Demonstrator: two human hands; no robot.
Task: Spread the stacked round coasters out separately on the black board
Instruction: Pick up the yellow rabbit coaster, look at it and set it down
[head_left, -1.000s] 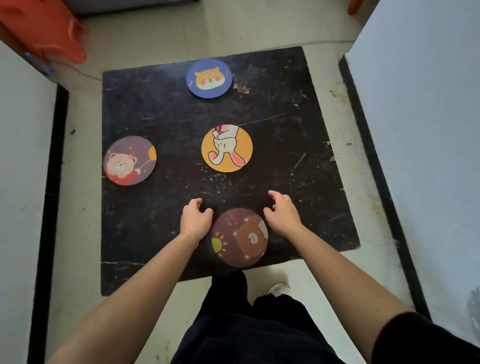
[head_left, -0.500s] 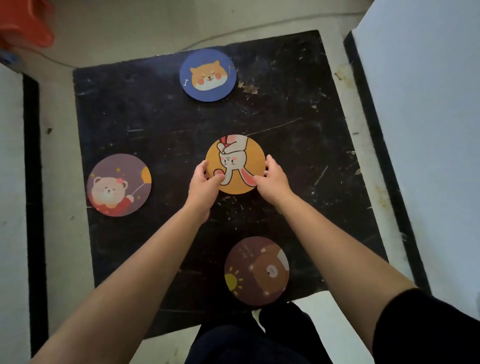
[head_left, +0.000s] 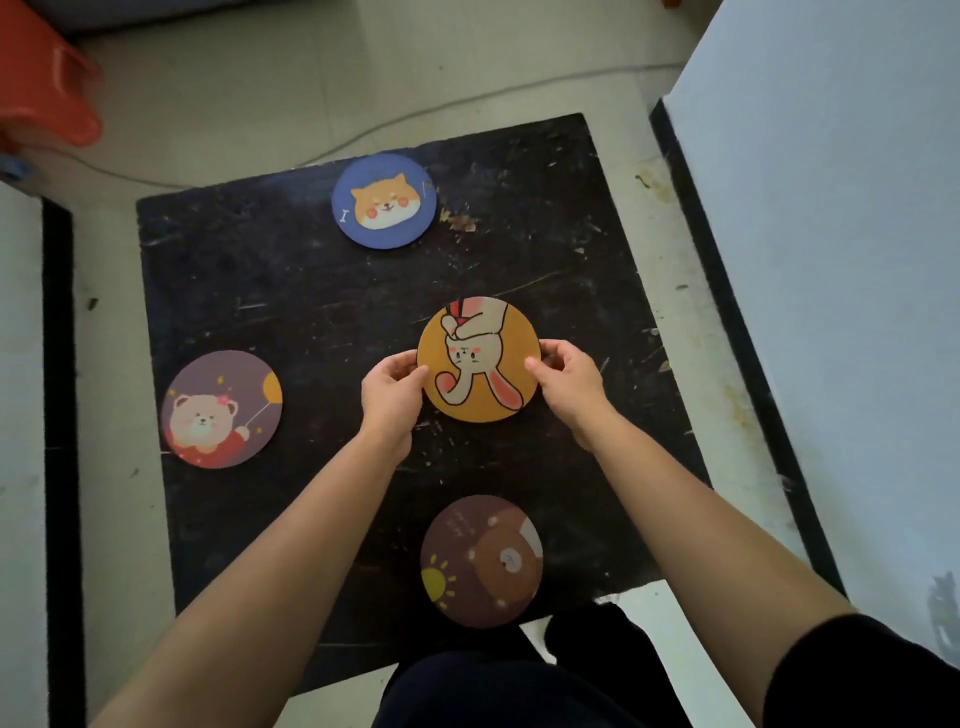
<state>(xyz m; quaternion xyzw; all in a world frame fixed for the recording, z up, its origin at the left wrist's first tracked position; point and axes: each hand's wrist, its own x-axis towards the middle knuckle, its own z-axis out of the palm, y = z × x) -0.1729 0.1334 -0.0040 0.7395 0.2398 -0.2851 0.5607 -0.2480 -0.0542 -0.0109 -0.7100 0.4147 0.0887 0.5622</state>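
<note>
Several round coasters lie apart on the scratched black board (head_left: 291, 291). An orange rabbit coaster (head_left: 478, 359) sits near the board's middle, held at its edges by both hands. My left hand (head_left: 392, 393) pinches its left rim and my right hand (head_left: 567, 379) pinches its right rim. Whether it is lifted off the board I cannot tell. A blue dog coaster (head_left: 384, 201) lies at the far edge. A purple bear coaster (head_left: 222, 409) lies at the left. A brown bear coaster (head_left: 482, 561) lies near the front edge.
The board rests on a pale tiled floor (head_left: 249, 104) with a thin cable (head_left: 467, 101) running behind it. A red plastic object (head_left: 41, 78) stands at the far left. White panels with black edges flank the board on the right (head_left: 831, 260) and left (head_left: 21, 364). My dark-clothed legs (head_left: 519, 686) are at the bottom.
Both hands left the brown bear coaster at the front edge, reached forward and took hold of the orange rabbit coaster by its rims. The camera view shifted.
</note>
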